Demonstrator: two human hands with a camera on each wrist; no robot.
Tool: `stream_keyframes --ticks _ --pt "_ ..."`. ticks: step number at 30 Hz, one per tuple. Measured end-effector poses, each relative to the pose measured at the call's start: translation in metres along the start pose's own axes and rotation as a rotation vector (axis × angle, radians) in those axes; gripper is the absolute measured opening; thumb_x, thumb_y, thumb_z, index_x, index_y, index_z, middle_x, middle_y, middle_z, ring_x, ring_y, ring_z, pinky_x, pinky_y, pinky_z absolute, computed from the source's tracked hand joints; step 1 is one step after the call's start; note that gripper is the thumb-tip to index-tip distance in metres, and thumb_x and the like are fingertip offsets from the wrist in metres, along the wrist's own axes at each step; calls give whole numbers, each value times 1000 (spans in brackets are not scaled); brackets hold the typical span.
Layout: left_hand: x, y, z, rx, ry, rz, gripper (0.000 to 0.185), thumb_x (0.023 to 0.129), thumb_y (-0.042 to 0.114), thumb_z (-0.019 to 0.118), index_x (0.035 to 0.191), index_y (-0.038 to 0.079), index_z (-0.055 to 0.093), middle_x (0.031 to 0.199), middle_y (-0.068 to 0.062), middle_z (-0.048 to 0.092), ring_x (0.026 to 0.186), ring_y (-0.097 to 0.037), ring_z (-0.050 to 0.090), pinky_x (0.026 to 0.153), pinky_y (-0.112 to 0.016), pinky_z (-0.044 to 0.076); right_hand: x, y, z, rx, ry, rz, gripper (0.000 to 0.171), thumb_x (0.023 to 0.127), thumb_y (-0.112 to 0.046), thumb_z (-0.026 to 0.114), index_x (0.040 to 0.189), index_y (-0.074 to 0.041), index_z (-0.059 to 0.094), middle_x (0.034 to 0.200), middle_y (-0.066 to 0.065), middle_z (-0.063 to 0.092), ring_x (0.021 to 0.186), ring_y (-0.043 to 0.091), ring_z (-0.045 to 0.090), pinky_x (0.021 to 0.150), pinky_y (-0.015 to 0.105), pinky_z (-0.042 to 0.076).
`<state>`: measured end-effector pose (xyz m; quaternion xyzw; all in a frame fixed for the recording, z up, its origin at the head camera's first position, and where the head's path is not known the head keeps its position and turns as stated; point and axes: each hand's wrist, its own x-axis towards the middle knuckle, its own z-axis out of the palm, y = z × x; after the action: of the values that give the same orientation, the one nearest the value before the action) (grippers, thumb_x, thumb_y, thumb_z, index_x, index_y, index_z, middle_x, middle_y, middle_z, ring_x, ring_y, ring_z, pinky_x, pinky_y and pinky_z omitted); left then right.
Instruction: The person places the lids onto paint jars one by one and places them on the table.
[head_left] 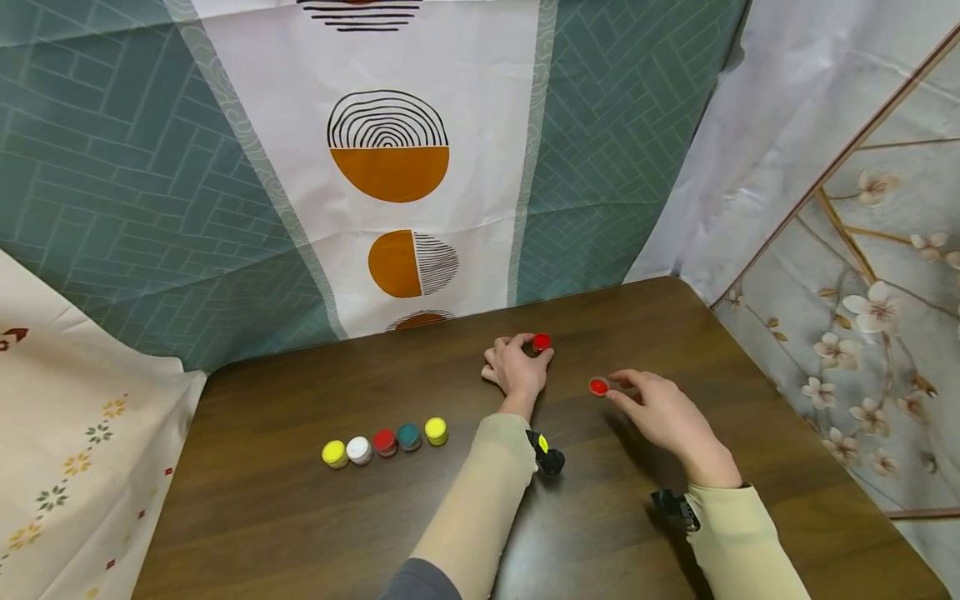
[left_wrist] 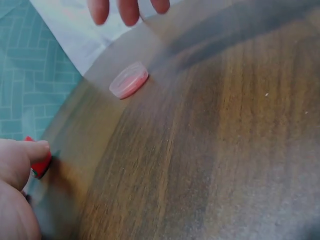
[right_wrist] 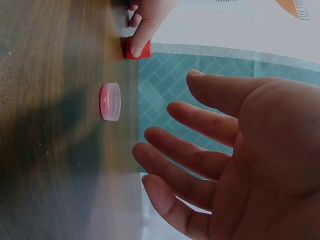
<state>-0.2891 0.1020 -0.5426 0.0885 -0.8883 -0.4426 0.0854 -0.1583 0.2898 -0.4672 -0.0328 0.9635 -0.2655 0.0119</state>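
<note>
Toward the table's far edge, my left hand point(head_left: 517, 368) pinches a small red paint pot point(head_left: 542, 342) between thumb and fingers; the thumb lies against its side in the right wrist view, where the pot point(right_wrist: 146, 49) stands on the wood. A round, shallow lid point(head_left: 598, 387), red inside with a pale translucent rim, lies on the table to the right of the pot. My right hand point(head_left: 663, 414) hovers just beside this lid, holding nothing. Its fingers point(right_wrist: 185, 157) are spread and loosely bent, apart from the lid point(right_wrist: 111, 102) in the right wrist view.
Left of my left arm, several small pots stand in a row: yellow point(head_left: 334, 454), white point(head_left: 359, 451), red point(head_left: 385, 442), teal point(head_left: 409, 437) and yellow point(head_left: 436, 431). The brown wooden table point(head_left: 300, 533) meets a patterned curtain point(head_left: 600, 167) at the back.
</note>
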Motion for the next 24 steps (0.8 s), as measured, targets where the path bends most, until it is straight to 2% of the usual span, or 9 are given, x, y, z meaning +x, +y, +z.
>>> stream_keyframes --ticks 3,7,10,13,16,18,21,24 --pt "-2 -1 -7 -78 -7 8 35 88 32 91 118 18 80 125 -5 71 123 -33 50 99 -57 24 1 0 2 2 -7 -3 42 108 -35 65 141 -8 67 128 15 72 107 32 70 88 57 55" --pt "-7 -2 -20 -236 -21 19 32 91 25 87 119 15 76 116 -3 73 120 -30 55 101 -56 24 4 -1 4 10 -18 -13 43 108 -34 65 140 -6 66 129 17 71 110 35 70 90 58 55" --pt "-13 -7 -35 -359 -45 51 32 93 23 85 122 15 75 115 0 72 119 -26 58 105 -55 29 6 -2 6 12 -28 -16 44 108 -35 65 141 -5 65 130 19 70 113 37 69 92 60 54" --pt "-24 -18 -59 -470 -114 116 36 95 21 82 129 16 74 117 2 71 116 -22 60 106 -53 40 8 -4 11 1 -41 -24 47 108 -34 66 144 -3 62 135 23 67 121 43 65 99 64 51" --pt "-39 -32 -91 -546 -225 211 40 98 19 80 138 17 72 123 3 70 115 -19 61 98 -46 50 14 -5 17 -21 -65 -41 53 106 -30 70 149 -2 58 143 28 60 128 49 59 103 67 47" --pt "-50 -42 -112 -587 -304 252 43 100 18 78 142 18 69 127 1 69 113 -20 61 93 -41 51 19 -6 21 -34 -81 -54 57 104 -26 72 152 -1 54 146 31 55 132 52 55 105 69 45" --pt "-65 -55 -141 -659 -380 258 47 100 15 78 146 15 65 130 -2 69 112 -23 61 91 -33 49 26 -7 27 -48 -99 -66 61 102 -21 75 155 -3 52 146 33 52 130 54 55 103 69 47" --pt "-75 -67 -162 -734 -398 217 46 99 11 79 142 8 65 127 -7 71 107 -26 62 89 -30 50 30 -6 34 -64 -87 -73 60 100 -16 76 154 -4 53 145 35 52 128 57 54 100 69 48"
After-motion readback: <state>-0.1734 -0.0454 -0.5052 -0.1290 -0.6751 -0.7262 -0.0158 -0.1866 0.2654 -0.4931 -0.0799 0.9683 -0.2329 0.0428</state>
